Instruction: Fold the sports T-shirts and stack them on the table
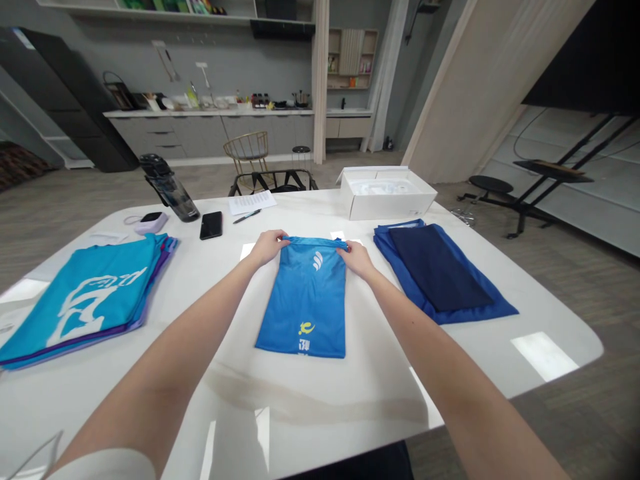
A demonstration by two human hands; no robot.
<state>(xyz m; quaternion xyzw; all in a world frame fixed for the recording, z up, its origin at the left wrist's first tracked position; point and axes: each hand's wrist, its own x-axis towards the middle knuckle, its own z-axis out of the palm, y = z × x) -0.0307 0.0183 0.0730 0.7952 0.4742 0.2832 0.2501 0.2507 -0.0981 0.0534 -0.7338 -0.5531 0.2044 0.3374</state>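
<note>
A blue sports shirt (306,297), folded into a narrow strip with a white logo near its far end and yellow print near me, lies on the white table (350,393). My left hand (267,247) pinches the shirt's far left corner. My right hand (356,257) pinches the far right corner. Both hands are closed on the far edge of the cloth, which is slightly raised between them.
A stack of turquoise and purple shirts (85,300) lies at the left. Folded dark blue garments (440,270) lie at the right, behind them an open white box (387,193). A phone (211,225), bottle (173,190), paper and pen (253,203) stand at the far side.
</note>
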